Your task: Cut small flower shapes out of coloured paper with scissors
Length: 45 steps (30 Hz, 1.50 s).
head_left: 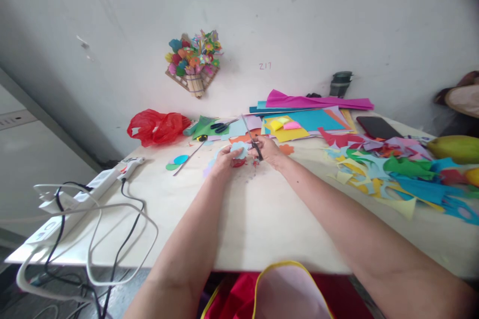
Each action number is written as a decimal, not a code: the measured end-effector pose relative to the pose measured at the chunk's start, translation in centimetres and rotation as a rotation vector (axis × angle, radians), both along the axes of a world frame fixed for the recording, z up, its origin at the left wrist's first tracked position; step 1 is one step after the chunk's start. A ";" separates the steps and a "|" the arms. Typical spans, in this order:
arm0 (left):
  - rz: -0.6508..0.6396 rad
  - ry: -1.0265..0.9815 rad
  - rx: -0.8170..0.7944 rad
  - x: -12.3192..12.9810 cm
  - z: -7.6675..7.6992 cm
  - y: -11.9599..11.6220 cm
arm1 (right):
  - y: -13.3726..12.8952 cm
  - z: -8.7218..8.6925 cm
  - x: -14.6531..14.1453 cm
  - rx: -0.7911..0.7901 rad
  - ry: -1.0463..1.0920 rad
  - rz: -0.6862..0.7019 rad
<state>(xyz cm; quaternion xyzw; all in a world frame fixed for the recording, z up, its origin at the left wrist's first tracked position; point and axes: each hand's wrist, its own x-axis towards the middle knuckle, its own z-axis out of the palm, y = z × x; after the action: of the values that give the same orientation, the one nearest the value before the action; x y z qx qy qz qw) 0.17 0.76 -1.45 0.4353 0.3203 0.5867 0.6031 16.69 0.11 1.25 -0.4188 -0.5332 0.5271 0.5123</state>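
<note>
The person's left hand [224, 160] and right hand [268, 151] are near to each other, over the far middle part of the pale worktop [277, 229]. The fingers of the left hand are clamped on a light blue paper flower [240, 149], which is located between the two hands and has a scalloped edge. The fingers of the right hand are closed around a pair of scissors [257, 150], and its blades point away from the person. Whether the right fingers also touch the paper, I cannot tell. Under the hands there is something small and red, too blurred to be named. Just beside the right hand, an orange paper flower [287, 149] lies flat. Behind the hands lie dark-handled scissors [220, 127], partly upon a green sheet [204, 125], and farther to the right a pile of coloured sheets [318, 119]. To the left are a blue paper circle [181, 159], overlapping a green piece, and a crumpled red plastic bag [155, 129]. On the right side, many paper scraps [407, 165] are spread in front of a dark phone [378, 127]. At the left edge, a white power strip [95, 185] lies among cables.
</note>
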 end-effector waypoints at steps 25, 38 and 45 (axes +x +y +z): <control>0.032 0.096 0.004 -0.5 0.1 0.1 | 0.2 0.1 2.2 0.036 -0.172 0.210; 0.067 -0.037 -0.029 -0.4 0.4 0.1 | 0.8 -0.8 2.8 0.043 -0.323 0.383; 0.053 -0.034 -0.042 -0.4 0.1 0.3 | 0.7 -0.7 2.8 0.021 -0.331 0.372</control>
<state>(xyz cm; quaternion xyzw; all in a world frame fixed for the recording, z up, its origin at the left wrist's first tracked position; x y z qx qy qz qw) -0.27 1.03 -1.31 0.4040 0.3338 0.6027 0.6018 19.45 0.81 0.50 -0.3889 -0.6831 0.5310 0.3165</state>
